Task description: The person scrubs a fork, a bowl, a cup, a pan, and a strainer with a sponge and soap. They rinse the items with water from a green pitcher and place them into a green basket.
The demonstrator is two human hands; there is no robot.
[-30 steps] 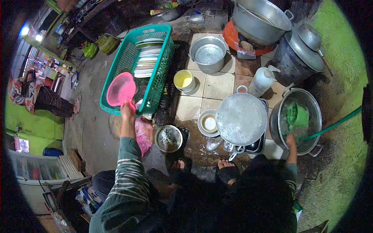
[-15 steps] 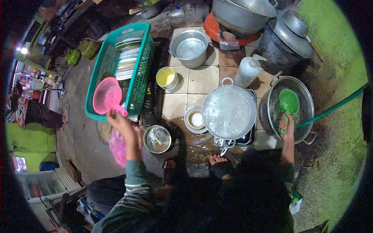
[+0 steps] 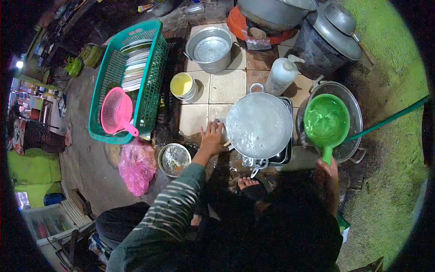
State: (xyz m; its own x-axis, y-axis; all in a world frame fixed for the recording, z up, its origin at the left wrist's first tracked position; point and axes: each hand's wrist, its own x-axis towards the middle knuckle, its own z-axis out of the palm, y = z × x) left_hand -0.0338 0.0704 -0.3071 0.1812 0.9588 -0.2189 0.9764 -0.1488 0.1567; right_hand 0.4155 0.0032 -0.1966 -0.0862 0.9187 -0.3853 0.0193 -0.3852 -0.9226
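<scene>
My left hand [image 3: 213, 139] is spread, fingers apart, at the left side of the large round pot of water [image 3: 259, 125]; it covers most of the small bowl there. The handle of a green dipper [image 3: 326, 120] is gripped in my right hand [image 3: 328, 168]. Water fills the dipper, which is over the big metal pot [image 3: 356, 105] at the right. A pink strainer [image 3: 117, 110] rests in the near end of the green basket [image 3: 156, 86], where plates [image 3: 136, 65] stand in a row.
Beyond the water are a metal pot [image 3: 209, 51], a yellow-lined tub [image 3: 182, 86] and a pump bottle [image 3: 282, 75]. A shallow pan [image 3: 175, 160] and a pink plastic bag [image 3: 137, 167] lie on the left floor. A green hose [image 3: 394, 117] crosses to the big pot.
My left hand has let go of the pink strainer and moved right to the small bowl. My right hand has raised the green dipper, now filled with water. The view has shifted slightly.
</scene>
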